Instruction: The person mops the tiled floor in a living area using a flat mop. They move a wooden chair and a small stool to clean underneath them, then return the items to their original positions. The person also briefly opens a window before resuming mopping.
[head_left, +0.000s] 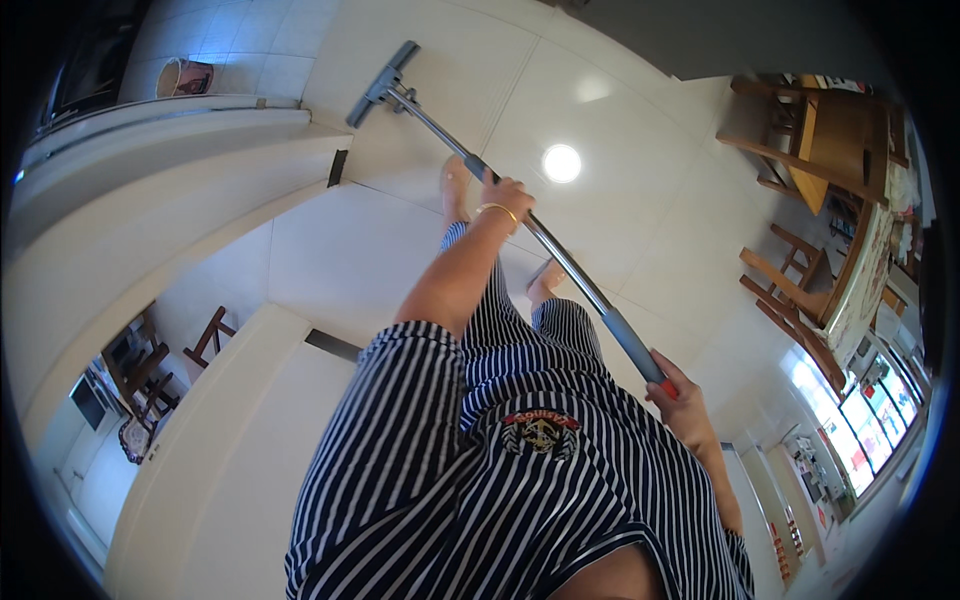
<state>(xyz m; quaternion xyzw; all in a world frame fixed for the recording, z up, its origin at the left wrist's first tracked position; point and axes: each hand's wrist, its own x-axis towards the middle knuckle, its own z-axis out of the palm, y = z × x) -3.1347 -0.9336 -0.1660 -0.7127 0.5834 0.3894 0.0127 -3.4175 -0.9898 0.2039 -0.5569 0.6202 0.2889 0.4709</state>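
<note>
A sponge mop (570, 264) with a metal pole runs diagonally across the head view. Its flat grey head (383, 84) rests on the pale tiled floor (637, 217), at the upper left near a doorway. Around the middle of the pole, just below a grey collar, my left hand (511, 196) is closed, with a yellow bangle on the wrist. At the other end, by the grey grip and its red tip, my right hand (679, 394) holds the pole close to my striped shirt. Both my feet stand on the tiles on either side of the pole.
Wooden chairs (795, 281) and a table with a patterned cover (859, 292) stand on the right. On the left are a white door frame (187, 176) and an open door (217, 420). A pinkish bin (196, 78) sits beyond the threshold at the upper left.
</note>
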